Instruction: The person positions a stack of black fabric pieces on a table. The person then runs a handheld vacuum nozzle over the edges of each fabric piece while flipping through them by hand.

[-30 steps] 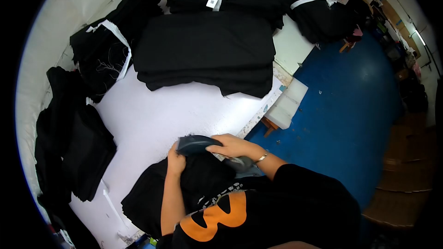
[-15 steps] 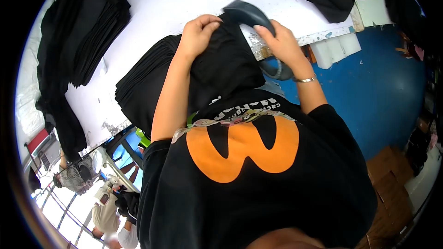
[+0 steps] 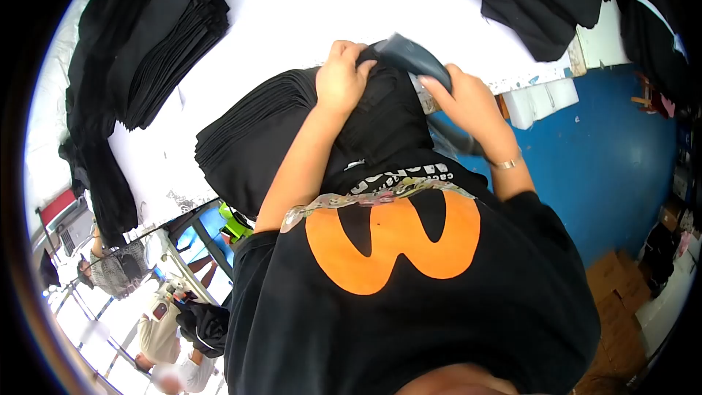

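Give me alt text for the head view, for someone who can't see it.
The right hand holds a dark handheld device at the far edge of layered black cloth, which the left hand pinches. The cloth lies on a white table, with another black cloth pile to the left.

Single head-worn camera looked steeply down and forward from beside white table (image 3: 307,7), close above wearer's chest (image 3: 409,329); wide, round-edged field. Table spanned upper view; chest lay below it, blue floor (image 3: 567,161) right of it.
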A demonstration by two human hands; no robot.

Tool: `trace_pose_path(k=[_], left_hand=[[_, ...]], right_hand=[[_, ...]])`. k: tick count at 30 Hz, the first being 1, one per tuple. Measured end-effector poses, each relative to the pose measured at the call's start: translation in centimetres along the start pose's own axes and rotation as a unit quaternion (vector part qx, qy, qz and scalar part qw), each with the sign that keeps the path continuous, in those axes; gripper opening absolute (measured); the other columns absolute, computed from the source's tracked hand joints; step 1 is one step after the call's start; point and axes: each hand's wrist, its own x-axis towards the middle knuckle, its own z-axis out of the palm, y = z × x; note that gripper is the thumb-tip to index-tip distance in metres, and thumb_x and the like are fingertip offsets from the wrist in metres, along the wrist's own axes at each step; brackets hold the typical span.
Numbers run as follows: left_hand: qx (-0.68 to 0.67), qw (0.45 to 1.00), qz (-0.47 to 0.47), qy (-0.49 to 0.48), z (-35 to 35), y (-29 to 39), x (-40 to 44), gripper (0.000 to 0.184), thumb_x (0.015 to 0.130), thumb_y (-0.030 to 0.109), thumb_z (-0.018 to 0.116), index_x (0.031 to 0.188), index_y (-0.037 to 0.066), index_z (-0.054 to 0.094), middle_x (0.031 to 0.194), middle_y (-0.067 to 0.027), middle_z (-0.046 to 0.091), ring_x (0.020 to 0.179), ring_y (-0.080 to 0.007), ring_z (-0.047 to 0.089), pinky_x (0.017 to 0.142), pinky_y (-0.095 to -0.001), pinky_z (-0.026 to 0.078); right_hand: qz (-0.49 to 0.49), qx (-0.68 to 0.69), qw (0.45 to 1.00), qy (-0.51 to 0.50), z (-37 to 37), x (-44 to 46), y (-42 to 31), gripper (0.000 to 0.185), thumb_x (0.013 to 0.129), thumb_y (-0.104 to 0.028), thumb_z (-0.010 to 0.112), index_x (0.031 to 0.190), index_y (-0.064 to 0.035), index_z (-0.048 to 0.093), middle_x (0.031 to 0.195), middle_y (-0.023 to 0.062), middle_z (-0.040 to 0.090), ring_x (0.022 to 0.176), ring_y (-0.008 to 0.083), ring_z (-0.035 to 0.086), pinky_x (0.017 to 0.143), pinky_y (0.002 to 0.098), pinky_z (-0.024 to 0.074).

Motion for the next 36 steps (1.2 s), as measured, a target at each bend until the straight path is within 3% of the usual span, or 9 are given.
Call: trace_pose_path(k=[2,6,13,17,22,27,29,34,36], left_hand=[[-0.030,0.999,0.001,0.025,0.1,0.2,-0.5,0.026,0.081,0.022,0.081,0.102,0.010,0.073,0.102,-0.0083,0.062,0.074,-0.0265,0.066,0.068,-0.0354,0.055],[-0.041,0.998,-0.008,0.042,-0.1,0.6,0.3,0.018,0.079,0.021,0.078,0.091,0.009,0.071,0.094,-0.0119,0.065,0.085,-0.0330,0.066,0.073,-0.0412,0.055],[-0.083,0.996,-0.023,0.003,-0.4,0.6,0.2,0.017,0.083,0.015,0.075,0.095,0.008,0.066,0.096,-0.0127,0.066,0.085,-0.0363,0.066,0.073,-0.0430,0.054],[-0.084,0.996,-0.011,0.015,0.3,0.1,0.3,0.020,0.082,0.015,0.077,0.094,0.005,0.063,0.091,-0.0159,0.066,0.081,-0.0384,0.066,0.070,-0.0449,0.052],[-0.121,0.992,0.002,-0.018,-0.4,-0.4,0.1,0.019,0.082,0.010,0.074,0.092,0.004,0.060,0.088,-0.0179,0.064,0.086,-0.0410,0.063,0.072,-0.0485,0.050],[-0.134,0.988,-0.034,-0.066,-1.3,-0.7,0.3,0.017,0.081,0.004,0.072,0.092,0.003,0.059,0.089,-0.0180,0.065,0.084,-0.0377,0.065,0.072,-0.0440,0.051],[-0.223,0.964,-0.066,-0.130,-2.3,-1.4,-0.2,0.018,0.081,-0.004,0.067,0.096,0.003,0.061,0.094,-0.0147,0.067,0.090,-0.0319,0.067,0.080,-0.0384,0.054],[-0.147,0.979,0.037,-0.134,-5.8,0.2,-1.6,0.020,0.078,-0.009,0.062,0.095,0.002,0.065,0.094,-0.0140,0.068,0.094,-0.0297,0.067,0.083,-0.0371,0.054],[-0.084,0.983,0.098,-0.127,-6.3,0.6,-1.6,0.014,0.078,0.002,0.071,0.092,0.006,0.070,0.087,-0.0125,0.068,0.086,-0.0308,0.064,0.079,-0.0403,0.050]], right_hand=[[0.024,0.006,0.999,-0.028,-0.4,-1.4,0.4,0.059,0.096,-0.054,0.059,0.090,0.0039,0.061,0.073,0.0272,0.066,0.072,0.0453,0.067,0.065,0.0488,0.0523],[-0.008,0.057,0.998,0.039,1.8,2.1,-0.6,0.055,0.097,-0.051,0.061,0.092,0.0040,0.060,0.074,0.0299,0.065,0.074,0.0492,0.065,0.064,0.0509,0.0511],[0.005,0.025,1.000,-0.016,0.6,-0.3,-0.3,0.052,0.098,-0.046,0.059,0.094,0.0050,0.061,0.075,0.0305,0.065,0.074,0.0500,0.065,0.066,0.0522,0.0514],[-0.022,0.090,0.994,0.062,2.1,3.1,-1.0,0.052,0.099,-0.047,0.059,0.092,0.0052,0.061,0.075,0.0307,0.065,0.074,0.0505,0.065,0.066,0.0521,0.0513],[-0.021,0.057,0.998,0.017,0.5,0.9,-0.4,0.056,0.098,-0.049,0.059,0.093,0.0062,0.061,0.078,0.0305,0.066,0.077,0.0498,0.066,0.067,0.0522,0.0516],[-0.037,0.078,0.995,0.046,2.6,3.3,-0.5,0.054,0.098,-0.050,0.059,0.097,0.0043,0.062,0.073,0.0273,0.065,0.070,0.0459,0.066,0.063,0.0489,0.0509],[-0.012,0.051,0.998,0.033,2.4,2.8,-0.7,0.054,0.098,-0.049,0.060,0.098,0.0047,0.062,0.073,0.0270,0.065,0.070,0.0453,0.066,0.063,0.0489,0.0510],[-0.054,0.018,0.997,0.048,1.9,-0.9,0.8,0.053,0.097,-0.050,0.060,0.096,0.0039,0.062,0.074,0.0276,0.066,0.071,0.0468,0.067,0.063,0.0512,0.0512],[-0.026,0.027,0.998,0.050,1.7,0.6,-0.8,0.054,0.098,-0.049,0.060,0.093,0.0044,0.063,0.075,0.0299,0.065,0.072,0.0467,0.066,0.064,0.0505,0.0512]])
